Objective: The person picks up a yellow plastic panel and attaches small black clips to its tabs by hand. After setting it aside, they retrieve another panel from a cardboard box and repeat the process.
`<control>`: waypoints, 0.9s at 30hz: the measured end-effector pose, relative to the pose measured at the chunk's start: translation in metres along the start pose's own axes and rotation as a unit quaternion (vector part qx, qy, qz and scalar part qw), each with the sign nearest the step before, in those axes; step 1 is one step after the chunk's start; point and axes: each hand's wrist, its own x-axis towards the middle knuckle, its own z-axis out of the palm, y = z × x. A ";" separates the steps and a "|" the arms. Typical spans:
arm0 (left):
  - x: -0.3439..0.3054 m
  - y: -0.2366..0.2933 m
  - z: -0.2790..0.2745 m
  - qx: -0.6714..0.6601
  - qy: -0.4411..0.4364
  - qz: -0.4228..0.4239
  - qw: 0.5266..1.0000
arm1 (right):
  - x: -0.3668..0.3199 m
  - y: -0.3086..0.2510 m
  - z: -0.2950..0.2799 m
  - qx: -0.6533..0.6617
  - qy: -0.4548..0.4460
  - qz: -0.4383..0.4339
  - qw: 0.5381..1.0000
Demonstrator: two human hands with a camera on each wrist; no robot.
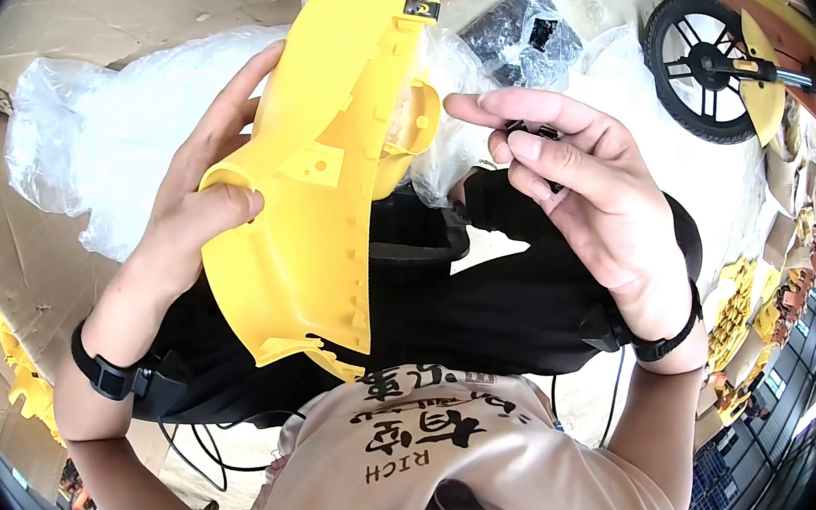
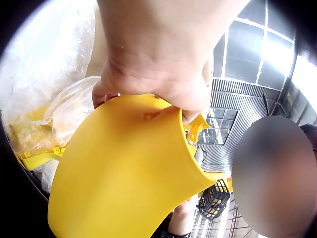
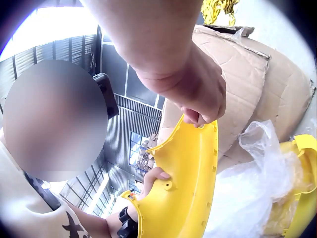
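Note:
A curved yellow plastic panel [image 1: 309, 153] is held up in the left hand [image 1: 195, 196], thumb over its near edge and fingers behind it. One small black clip [image 1: 422, 8] sits on the panel's upper edge. To the right of the panel, the right hand [image 1: 588, 175] pinches several small black pieces [image 1: 546, 132] between thumb and curled fingers, apart from the panel in the head view. The left wrist view shows the panel's smooth outer face [image 2: 119, 173] below the left hand [image 2: 153, 74]. In the right wrist view the right hand [image 3: 198, 89] hides its pieces.
Clear plastic wrap [image 1: 89, 138] lies on cardboard [image 1: 74, 5] at the left. Another yellow part [image 1: 423, 121] is behind the panel, near a black bin [image 1: 415, 236]. A black wheel [image 1: 703, 67] stands at the upper right, with a wrapped dark package [image 1: 523, 41] to its left.

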 end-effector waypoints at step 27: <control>-0.001 -0.011 0.003 0.038 0.018 0.069 0.997 | 0.000 0.007 0.021 -0.064 -0.058 0.015 0.996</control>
